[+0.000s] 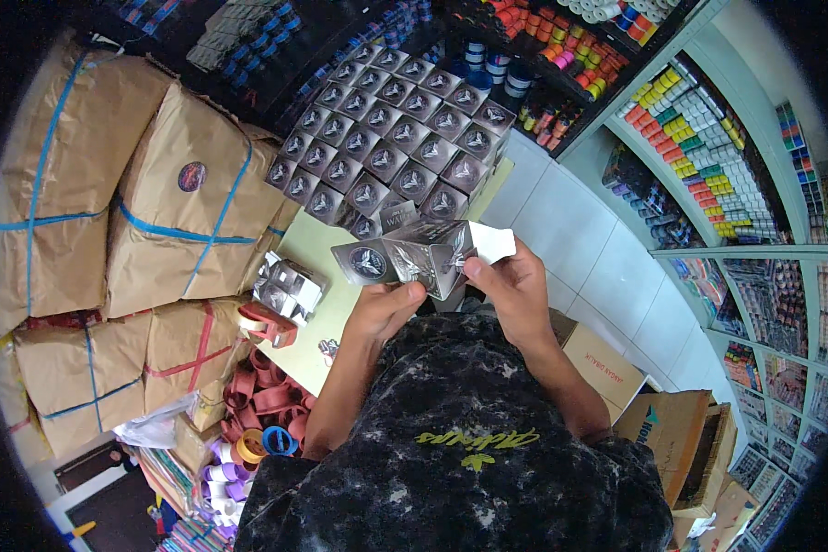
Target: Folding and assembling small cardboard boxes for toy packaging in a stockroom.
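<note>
Both my hands hold a small dark grey and silver printed carton [423,255] in front of my chest, its end flaps sticking out. My left hand [379,311] pinches its lower left side, with the thumb on the printed face. The fingers of my right hand [513,287] close on the right side, close to a white flap. Just beyond, many matching closed cartons [377,138] stand in tight rows on a pale yellow-green table [320,247]. Left of my left hand lie a few loose cartons [287,285] and a red tape dispenser [269,324].
Large brown paper parcels [179,198] with blue straps are piled at the left. Red-brown rings [265,397] lie heaped below the table's left edge. Open cardboard boxes [672,437] stand at the lower right. Shelves of coloured spools [699,152] line the right, beyond a white tiled floor [589,230].
</note>
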